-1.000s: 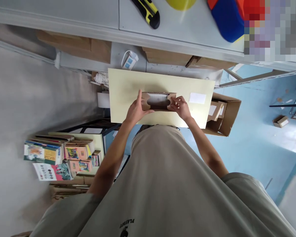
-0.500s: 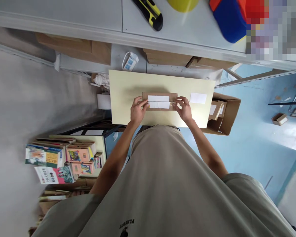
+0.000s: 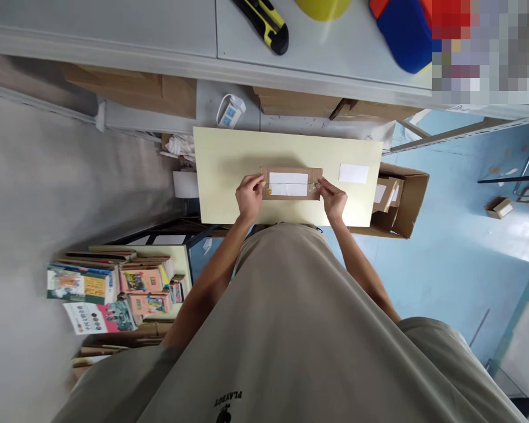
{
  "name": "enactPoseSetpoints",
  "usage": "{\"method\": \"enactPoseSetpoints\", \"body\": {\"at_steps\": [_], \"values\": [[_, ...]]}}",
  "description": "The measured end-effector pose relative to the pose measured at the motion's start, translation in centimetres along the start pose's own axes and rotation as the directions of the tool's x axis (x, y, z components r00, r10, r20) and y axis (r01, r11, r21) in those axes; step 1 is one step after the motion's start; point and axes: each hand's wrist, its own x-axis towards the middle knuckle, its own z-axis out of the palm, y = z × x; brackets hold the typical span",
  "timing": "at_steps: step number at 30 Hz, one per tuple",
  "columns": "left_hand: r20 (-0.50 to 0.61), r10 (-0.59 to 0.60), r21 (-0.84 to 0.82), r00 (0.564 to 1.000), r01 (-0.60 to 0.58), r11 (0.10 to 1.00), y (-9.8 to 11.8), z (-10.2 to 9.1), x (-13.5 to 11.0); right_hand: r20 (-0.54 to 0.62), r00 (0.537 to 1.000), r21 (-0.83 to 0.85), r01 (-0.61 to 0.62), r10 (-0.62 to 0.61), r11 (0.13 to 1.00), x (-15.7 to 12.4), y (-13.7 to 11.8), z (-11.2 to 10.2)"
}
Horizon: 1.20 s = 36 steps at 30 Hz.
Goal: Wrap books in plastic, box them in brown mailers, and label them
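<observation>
A small cardboard box (image 3: 316, 173) lies on the pale yellow tabletop (image 3: 224, 158). Its upper face carries a white label (image 3: 288, 178), crossed lengthwise by a thin line. At the box's left end, my left hand (image 3: 249, 198) pinches the edge between thumb and fingers. My right hand (image 3: 334, 201) is closed the same way at the right end, its fingertips near the end of that line. I cannot make out whether a strip of clear tape is between the fingers.
A white paper slip (image 3: 353, 173) lies right of the box. Beside the table stands an open carton (image 3: 412, 202) holding smaller boxes. A utility knife (image 3: 271, 26) and a blue-and-red object (image 3: 403, 35) rest on the shelf above. Books (image 3: 145, 279) are stacked at lower left.
The box has shifted slightly to the right. My fingers have drawn outward from over the label to the box's two ends.
</observation>
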Motion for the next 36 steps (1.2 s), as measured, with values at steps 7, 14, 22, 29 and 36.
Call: {"method": "enactPoseSetpoints", "body": {"at_steps": [7, 14, 22, 29, 36], "values": [[-0.033, -0.195, -0.17, 0.98, 0.187, 0.967, -0.7, 1.2, -0.5, 0.038, 0.997, -0.004, -0.065, 0.065, 0.998, 2.0, 0.1, -1.1], [0.034, -0.262, -0.238, 0.965, 0.262, 0.935, -2.5, 1.0, 0.6, 0.035, 0.997, -0.005, -0.065, 0.065, 0.998, 1.4, 0.0, -0.3], [0.059, -0.258, -0.27, 0.964, 0.264, 0.926, -2.9, 0.5, 1.1, 0.08, 0.996, 0.015, -0.033, 0.032, 0.999, 0.6, -0.4, -0.7], [0.046, 0.205, 0.028, 0.978, -0.207, 0.978, 5.2, -2.4, 3.2, 0.162, 0.94, -0.302, 0.337, -0.301, 0.892, 0.9, -5.2, -5.0], [0.017, 0.552, -0.142, 0.833, -0.545, 0.826, 21.8, -1.2, 10.5, 0.009, 0.677, -0.619, 0.581, -0.736, 0.528, 9.3, -18.9, -14.7]]}}
